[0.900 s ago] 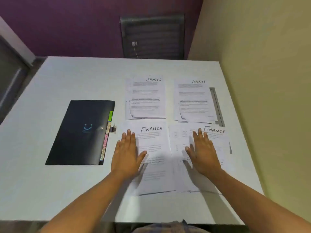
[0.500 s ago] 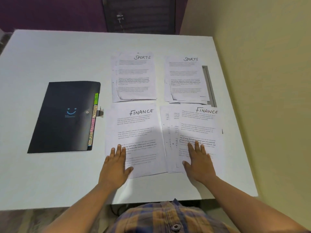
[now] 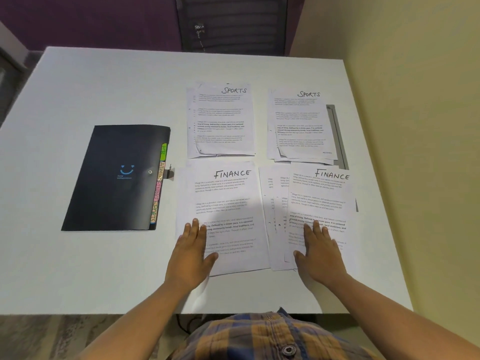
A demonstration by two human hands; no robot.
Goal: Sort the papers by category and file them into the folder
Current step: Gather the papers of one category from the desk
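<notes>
Desk [image 3: 104, 87]: white, set against the wall on the right, carrying everything.
Folder [image 3: 117, 178]: black, closed, lying flat on the left of the desk, just beside the left finance pile [image 3: 228, 201].
Finance piles: nearest the body, side by side; left finance pile fairly square, right finance pile [image 3: 322, 198] fanned out, with lower sheets poking out to its left.
Sports piles: beyond the finance ones; left sports pile [image 3: 220, 120] and right sports pile [image 3: 298, 126] lying untouched, a little apart.
Left hand [image 3: 191, 255]: pressed flat on the near left corner of the left finance pile; fingers [image 3: 196, 229] straight and close together, thumb out, clasping nothing.
Right hand [image 3: 320, 253]: flat on the near part of the right finance pile; fingers straight, slightly spread, holding nothing.
Tabs [image 3: 158, 188]: coloured, hand-lettered, along the folder's right edge.
Step in hand: probably steadying both finance piles ahead of merging them; nothing filed yet.
Next move: likely sliding one finance pile onto the other, squaring the fanned sheets, then opening the folder at the matching tab; calls for getting fingertips under thin edges lying flat.
</notes>
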